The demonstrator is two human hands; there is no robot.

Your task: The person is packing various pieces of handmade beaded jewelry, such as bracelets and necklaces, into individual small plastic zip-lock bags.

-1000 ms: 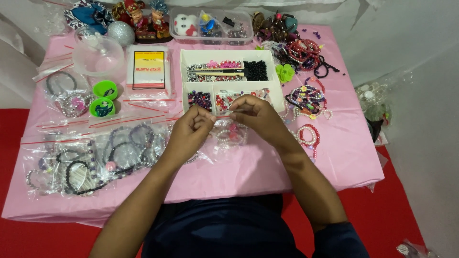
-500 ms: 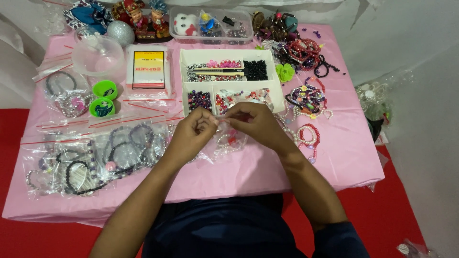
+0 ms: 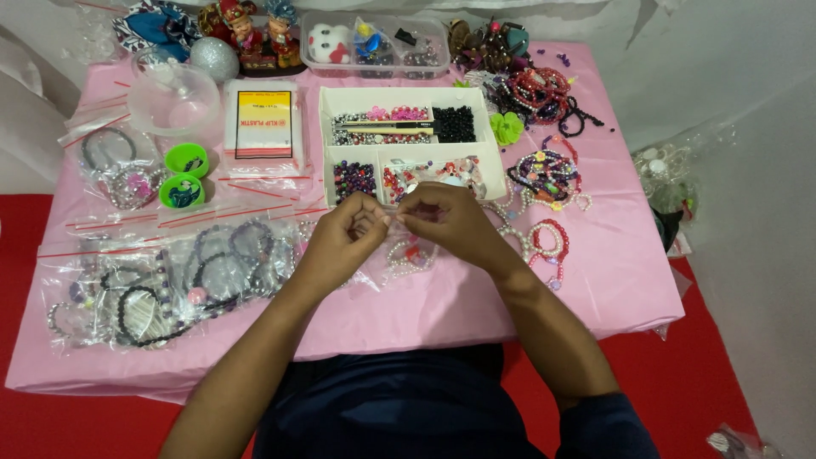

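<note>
My left hand point(image 3: 340, 238) and my right hand point(image 3: 450, 223) meet over the pink table point(image 3: 425, 306), just in front of a white divided bead tray point(image 3: 408, 144). Both pinch a thin strand between their fingertips; the strand is too fine to make out clearly. Under the hands lies a beaded bracelet point(image 3: 408, 255) of pale and red beads. The tray holds black, purple, pink and mixed beads in separate compartments.
Clear zip bags of dark bracelets point(image 3: 161, 280) lie at the left. Two green cups point(image 3: 183, 174), a clear bowl point(image 3: 170, 98) and a packet point(image 3: 263, 127) sit behind them. Finished bracelets point(image 3: 544, 174) pile up at the right; figurines and a clear box point(image 3: 374, 38) stand at the back.
Both hands stay together at the same spot; the fingers shift slightly as they work the strand. Nothing else on the table has moved.
</note>
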